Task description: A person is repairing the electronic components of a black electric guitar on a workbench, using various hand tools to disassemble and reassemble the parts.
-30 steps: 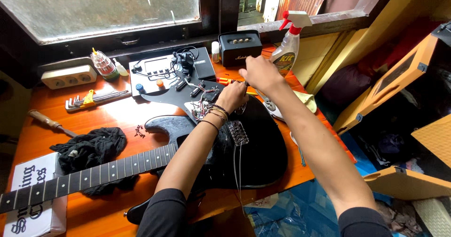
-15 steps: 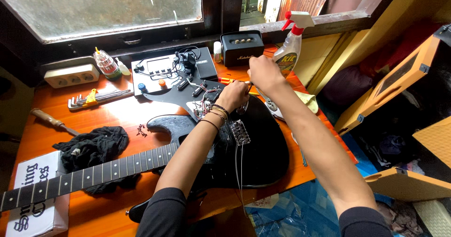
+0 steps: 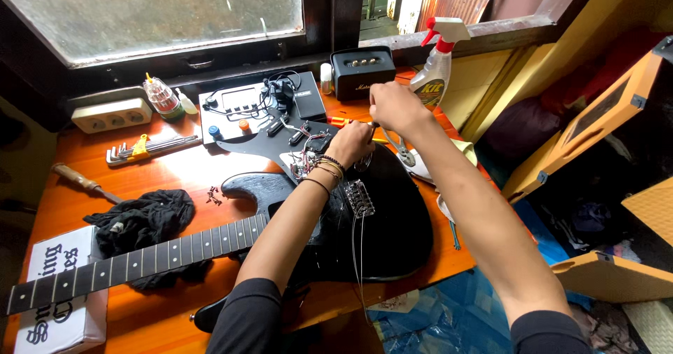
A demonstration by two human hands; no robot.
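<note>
the black electric guitar (image 3: 378, 228) lies flat on the orange table (image 3: 175, 172), neck running off to the lower left over a black cloth (image 3: 144, 217), its pickguard (image 3: 280, 140) lifted off and tipped back toward the window with wires trailing into the open body. the left hand (image 3: 350, 144) rests closed on the guitar body just beside the exposed wiring, fingers curled down on something too small to make out. the right hand (image 3: 392, 107) is above it, fingers pinched together on a thin tool with an orange handle (image 3: 340, 121); what the tip touches is hidden behind the left hand

judging by its look, the body is heavy, stiff and glossy, so it would likely slide on the table if pushed; it seems best steadied by pressing down on the flat top or gripping the waist and neck heel. the pickguard is light and flexible, hanging on thin wires that look fragile, so it should be held by its edges, never tugged. the loose strings (image 3: 357, 256) at the bridge are springy and sharp-ended

a hex key set (image 3: 144, 147), a spray bottle (image 3: 434, 66) and a small black speaker (image 3: 361, 70) sit near
</note>
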